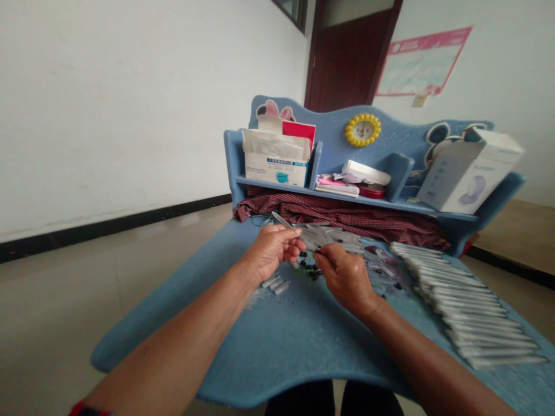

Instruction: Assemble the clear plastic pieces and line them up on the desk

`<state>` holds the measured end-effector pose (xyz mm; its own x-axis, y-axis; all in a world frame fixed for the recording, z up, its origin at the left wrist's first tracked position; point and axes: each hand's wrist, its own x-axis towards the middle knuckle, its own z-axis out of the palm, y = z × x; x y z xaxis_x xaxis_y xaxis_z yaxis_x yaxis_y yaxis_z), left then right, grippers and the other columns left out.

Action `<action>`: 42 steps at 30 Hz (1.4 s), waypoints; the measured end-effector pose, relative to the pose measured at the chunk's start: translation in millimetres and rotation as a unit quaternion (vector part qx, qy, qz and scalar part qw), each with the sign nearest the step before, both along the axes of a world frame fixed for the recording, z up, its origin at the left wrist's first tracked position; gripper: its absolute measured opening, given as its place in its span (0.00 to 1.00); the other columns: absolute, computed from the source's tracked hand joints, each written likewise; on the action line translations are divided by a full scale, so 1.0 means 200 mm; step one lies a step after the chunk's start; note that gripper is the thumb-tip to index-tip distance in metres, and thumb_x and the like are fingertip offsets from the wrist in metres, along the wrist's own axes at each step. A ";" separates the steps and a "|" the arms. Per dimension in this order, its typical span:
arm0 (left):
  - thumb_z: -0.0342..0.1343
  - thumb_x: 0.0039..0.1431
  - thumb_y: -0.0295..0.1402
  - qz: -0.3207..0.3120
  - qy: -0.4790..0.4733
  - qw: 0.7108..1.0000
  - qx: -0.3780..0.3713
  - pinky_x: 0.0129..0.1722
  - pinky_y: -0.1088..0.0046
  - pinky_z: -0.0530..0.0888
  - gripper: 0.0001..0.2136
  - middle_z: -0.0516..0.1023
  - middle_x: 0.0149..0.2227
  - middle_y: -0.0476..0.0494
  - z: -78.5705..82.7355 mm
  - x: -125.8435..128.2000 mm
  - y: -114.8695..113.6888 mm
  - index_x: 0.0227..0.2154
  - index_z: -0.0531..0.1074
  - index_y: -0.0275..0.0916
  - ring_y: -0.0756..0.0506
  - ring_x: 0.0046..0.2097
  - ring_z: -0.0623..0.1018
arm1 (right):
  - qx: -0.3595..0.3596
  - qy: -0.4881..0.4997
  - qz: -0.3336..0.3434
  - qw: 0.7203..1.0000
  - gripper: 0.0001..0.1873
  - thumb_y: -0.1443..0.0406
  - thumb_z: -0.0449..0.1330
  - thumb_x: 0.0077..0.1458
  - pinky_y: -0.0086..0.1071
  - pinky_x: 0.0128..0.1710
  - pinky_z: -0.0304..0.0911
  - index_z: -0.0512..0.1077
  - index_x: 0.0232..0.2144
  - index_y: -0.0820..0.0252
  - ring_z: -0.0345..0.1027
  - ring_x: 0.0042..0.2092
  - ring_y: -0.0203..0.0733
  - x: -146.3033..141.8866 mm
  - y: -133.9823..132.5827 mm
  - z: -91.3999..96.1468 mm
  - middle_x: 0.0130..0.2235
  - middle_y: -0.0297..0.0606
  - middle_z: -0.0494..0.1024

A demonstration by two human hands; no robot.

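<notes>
Plastic, greyish and see-through, forms the slim, straight, pen-like tube (281, 220) in the left hand (273, 251), its narrow end slanting up past the thumb, above the blue-painted surface (277, 341). The left fingers are clamped on the tube, thumb pressed over the curled forefinger. The right hand (347, 277) is just beside, fingers curled inward, but blur hides whether they grip anything, so I cannot tell. Such a tube should be very light and fairly stiff, smooth enough to roll or slip, and likely to bend or crack if forced sideways; a pinch around the barrel, close to the end being worked, looks the surest hold. Beyond the 2 hands lies a loose, glossy heap of clear plastic tubes (333, 236), with small, rounded black pieces (314, 275) scattered between. Short, frosted-looking cylinders (275, 284) lie near the left wrist. Along the right side, pale, slender, pen-like rods (472, 312) lie side by side in a ribbed, overlapping row. Soft, rumpled red-and-black checked cloth (347, 212) is bunched beneath the blue shelf (277, 186), its folds contrasting with the stiff white cardboard mask box (264, 164) above.
</notes>
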<state>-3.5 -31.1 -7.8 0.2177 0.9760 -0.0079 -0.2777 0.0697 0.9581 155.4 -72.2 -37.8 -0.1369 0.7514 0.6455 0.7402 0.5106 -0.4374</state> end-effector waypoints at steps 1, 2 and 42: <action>0.56 0.47 0.27 0.000 0.000 1.000 0.001 0.14 0.79 0.66 0.05 0.74 0.19 0.43 0.00 0.00 0.00 0.21 0.65 0.32 0.52 0.16 0.69 | 0.002 -0.003 -0.004 1.000 0.08 0.63 0.52 0.53 0.28 0.24 0.54 0.68 0.27 0.60 0.63 0.22 0.36 0.00 0.00 0.00 0.20 0.35 0.70; 0.56 0.47 0.27 -0.002 0.000 1.000 0.003 0.14 0.79 0.66 0.05 0.74 0.19 0.43 0.00 0.00 0.00 0.21 0.65 0.32 0.52 0.16 0.69 | -0.001 0.003 -0.003 1.000 0.09 0.63 0.51 0.53 0.28 0.24 0.54 0.68 0.27 0.60 0.63 0.22 0.36 0.00 0.00 0.00 0.21 0.35 0.70; 0.56 0.48 0.30 -0.045 0.024 0.997 0.065 0.16 0.77 0.68 0.06 0.74 0.21 0.43 -0.01 -0.02 0.02 0.22 0.65 0.32 0.52 0.18 0.70 | -0.258 0.327 0.195 0.888 0.15 0.55 0.54 0.51 0.24 0.15 0.57 0.64 0.24 0.61 0.62 0.15 0.31 -0.02 0.01 -0.04 0.18 0.32 0.71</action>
